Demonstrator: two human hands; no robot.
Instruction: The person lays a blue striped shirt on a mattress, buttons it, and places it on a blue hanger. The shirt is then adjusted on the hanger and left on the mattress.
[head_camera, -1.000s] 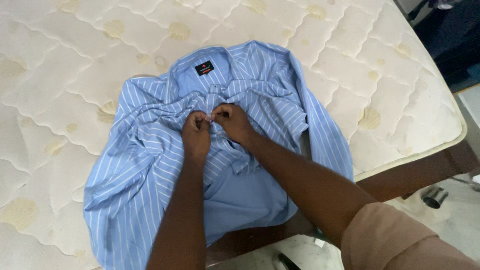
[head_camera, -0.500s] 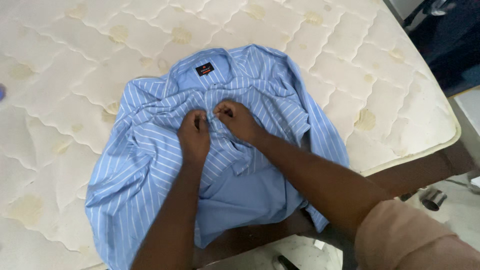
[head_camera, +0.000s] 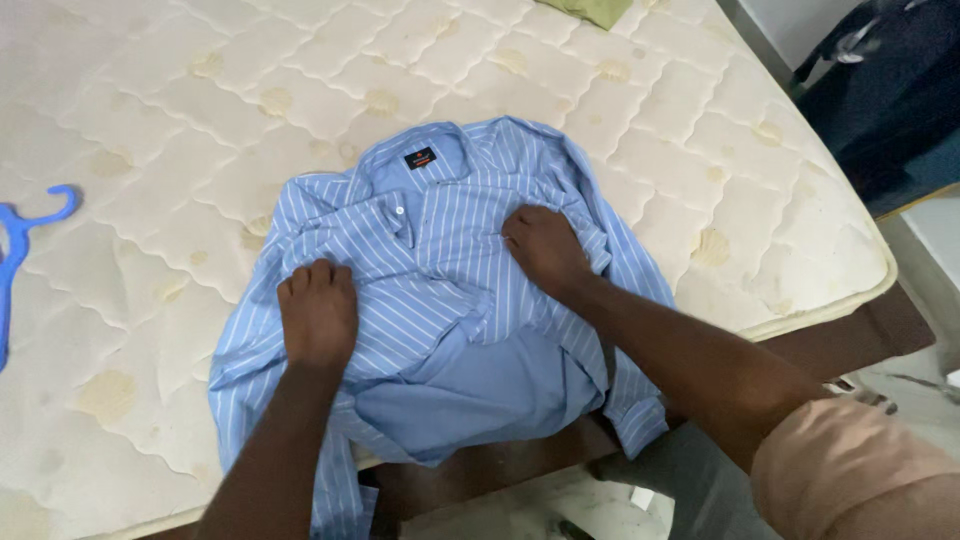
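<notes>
Hands (head_camera: 318, 310) (head_camera: 545, 245) flat, grip spread on striped shirt (head_camera: 440, 300) (hem hidden over mattress (head_camera: 150, 120) edge), hanger (head_camera: 15, 250) cut off.

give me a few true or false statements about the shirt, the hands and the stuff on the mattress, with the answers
1. The striped blue shirt lies on the quilted mattress with its collar away from the person. True.
2. The left hand lies flat on the shirt. True.
3. The right hand holds the blue hanger. False: the hanger lies alone at the mattress's left edge; the right hand rests on the shirt's front.
4. The two hands are pinched together at one button. False: they are spread apart, one on each side of the shirt front.
5. The shirt's bottom edge hangs over the mattress's near edge. True.
</notes>
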